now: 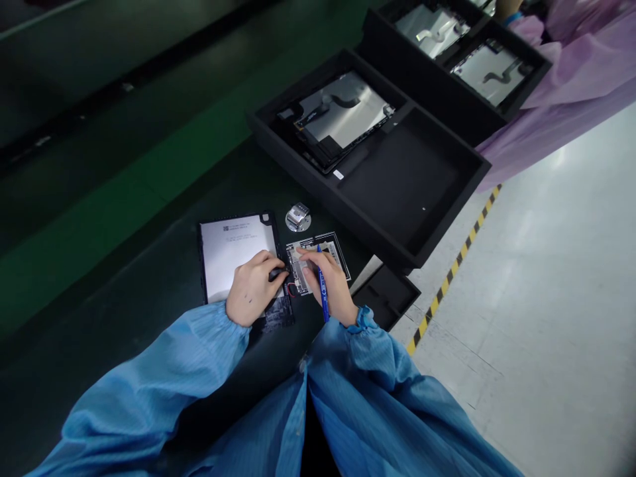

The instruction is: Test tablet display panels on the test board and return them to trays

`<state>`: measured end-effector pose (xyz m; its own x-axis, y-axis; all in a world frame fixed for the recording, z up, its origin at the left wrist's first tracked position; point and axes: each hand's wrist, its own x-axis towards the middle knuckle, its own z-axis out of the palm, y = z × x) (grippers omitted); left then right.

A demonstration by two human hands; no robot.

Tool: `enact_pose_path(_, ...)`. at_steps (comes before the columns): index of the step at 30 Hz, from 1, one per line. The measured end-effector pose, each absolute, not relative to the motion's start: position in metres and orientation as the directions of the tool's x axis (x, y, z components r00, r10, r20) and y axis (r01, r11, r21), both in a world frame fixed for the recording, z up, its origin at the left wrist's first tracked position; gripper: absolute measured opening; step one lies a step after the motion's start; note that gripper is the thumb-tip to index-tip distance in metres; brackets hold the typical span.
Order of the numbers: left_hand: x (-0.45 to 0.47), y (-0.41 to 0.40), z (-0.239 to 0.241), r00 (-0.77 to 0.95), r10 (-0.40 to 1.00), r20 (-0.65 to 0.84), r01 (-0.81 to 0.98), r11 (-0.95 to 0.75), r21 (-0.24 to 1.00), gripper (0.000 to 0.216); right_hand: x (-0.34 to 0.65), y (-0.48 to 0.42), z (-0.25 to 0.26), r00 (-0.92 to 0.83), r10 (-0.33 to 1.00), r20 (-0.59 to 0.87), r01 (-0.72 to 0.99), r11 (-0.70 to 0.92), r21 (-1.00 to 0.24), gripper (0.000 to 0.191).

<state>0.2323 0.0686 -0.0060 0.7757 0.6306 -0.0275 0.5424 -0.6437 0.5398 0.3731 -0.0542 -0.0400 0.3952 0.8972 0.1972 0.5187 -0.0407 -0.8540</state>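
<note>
An opened tablet body (233, 252) with a white battery panel lies on the dark bench. My left hand (252, 288) rests curled on its lower right corner, fingertips at a small dark part by the edge. My right hand (328, 286) holds a blue pen (322, 295) along its palm while its fingers press on a small framed circuit piece (322, 255) lying beside the tablet. A short red wire shows between the two. A round silver metal piece (298, 217) sits just beyond them.
A black foam tray (447, 192) stands beyond, with a tablet assembly (340, 116) in its left bay. A second black tray (368, 33) with two more assemblies sits further back. A person's pink sleeve (571, 79) lies at the top right. The white floor with hazard tape (450, 271) is to the right.
</note>
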Motion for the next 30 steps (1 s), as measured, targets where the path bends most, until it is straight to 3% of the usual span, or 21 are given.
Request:
enact_pose_path(14,0.236,0.066,-0.007,0.763,0.640,-0.089,0.580,-0.619,0.529,0.010,0.371,-0.049,-0.039,0.453,0.873,0.183,0.482,-0.067,-0.874,0.025)
enact_pose_path(30,0.235,0.066,-0.018,0.802,0.597,0.014,0.467,-0.642,0.608,0.018,0.361,-0.045,-0.042,0.557,0.814,0.162,0.475,-0.152,-0.867,0.044)
